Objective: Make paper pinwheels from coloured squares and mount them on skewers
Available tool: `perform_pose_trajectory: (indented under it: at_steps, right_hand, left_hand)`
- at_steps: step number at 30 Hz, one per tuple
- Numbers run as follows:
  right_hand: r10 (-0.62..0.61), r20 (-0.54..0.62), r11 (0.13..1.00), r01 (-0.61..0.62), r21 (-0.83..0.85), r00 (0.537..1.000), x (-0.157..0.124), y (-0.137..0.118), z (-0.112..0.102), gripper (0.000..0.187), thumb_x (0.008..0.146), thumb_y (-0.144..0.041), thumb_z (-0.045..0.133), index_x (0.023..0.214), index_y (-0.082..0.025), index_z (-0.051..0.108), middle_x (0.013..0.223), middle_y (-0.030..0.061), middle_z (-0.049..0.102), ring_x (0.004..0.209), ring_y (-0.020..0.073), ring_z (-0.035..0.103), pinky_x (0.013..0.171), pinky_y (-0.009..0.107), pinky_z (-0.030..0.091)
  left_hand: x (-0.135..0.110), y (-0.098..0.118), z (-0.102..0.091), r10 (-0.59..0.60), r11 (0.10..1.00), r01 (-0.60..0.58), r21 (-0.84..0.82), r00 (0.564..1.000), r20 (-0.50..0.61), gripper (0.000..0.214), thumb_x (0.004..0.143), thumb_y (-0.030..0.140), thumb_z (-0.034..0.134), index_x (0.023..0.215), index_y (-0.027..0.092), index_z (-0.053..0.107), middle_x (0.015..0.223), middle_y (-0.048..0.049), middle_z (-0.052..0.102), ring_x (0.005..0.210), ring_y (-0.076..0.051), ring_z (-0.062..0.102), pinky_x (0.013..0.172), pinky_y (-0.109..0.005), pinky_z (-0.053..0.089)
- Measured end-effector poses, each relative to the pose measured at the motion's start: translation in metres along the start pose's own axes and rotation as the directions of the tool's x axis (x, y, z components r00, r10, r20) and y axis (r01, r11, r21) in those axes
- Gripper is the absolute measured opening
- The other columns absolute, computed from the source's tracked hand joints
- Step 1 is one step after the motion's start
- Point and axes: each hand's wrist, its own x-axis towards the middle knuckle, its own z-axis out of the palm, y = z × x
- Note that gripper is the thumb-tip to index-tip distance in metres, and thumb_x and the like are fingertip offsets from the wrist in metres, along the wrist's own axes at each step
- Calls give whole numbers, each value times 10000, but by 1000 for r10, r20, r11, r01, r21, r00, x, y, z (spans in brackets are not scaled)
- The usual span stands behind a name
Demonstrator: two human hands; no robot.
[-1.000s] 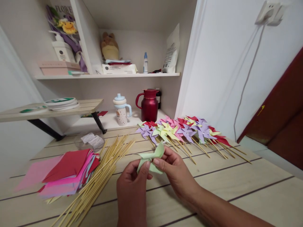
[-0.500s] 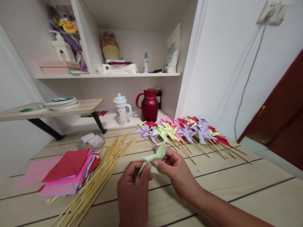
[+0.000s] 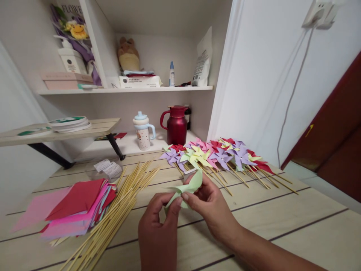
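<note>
I counted two hands and, between them, one pale green paper pinwheel, held up over the surface near the middle of my view. To their left I had one loose bundle of thin sticks, one stack of coloured paper and one clear tub with some white contents. Beyond stood one lidded mug, one red jug and one dark bottle. The stick-mounted pinwheels lay in one heap to the right, overlapping too much for me to count.

The left hand rose from the bottom edge, thumb pointing up and fingers curled; its grip was closed, pinching the green paper. The right hand slanted in from the lower right, its grip closed on the same piece, thumb pressed near the centre and just beside the other thumb.

The right fingers were partly hidden behind the paper, and the thumbs covered some of its lower part. I could not make out what filled the tub. The jug hid part of the bottle, and the bottom edge cut off both forearms and the nearest stick ends.
</note>
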Motion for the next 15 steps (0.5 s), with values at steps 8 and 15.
perform_pose_trajectory:
  at_steps: [8, 15]
  right_hand:
    - [-256, 95, 938, 271, -217, 962, -2, -12, -5, 166, 781, -66, 650, 803, -230, 633, 858, -6, 625, 812, 155, 585, 729, 273, 445]
    - [-515, 167, 800, 542, -258, 841, -7, -19, -5, 253, 807, -2, 617, 845, -251, 597, 906, -3, 646, 827, 154, 621, 722, 281, 488]
  left_hand:
    - [3, -2, -9, 445, 876, -433, 212, 896, -10, 86, 782, 171, 662, 792, 255, 683, 752, 40, 702, 735, -144, 652, 684, -227, 505]
    - [10, 10, -21, 844, 427, -833, 350, 506, 175, 205, 818, 85, 558, 918, 215, 680, 809, 24, 719, 767, -114, 651, 910, -239, 446]
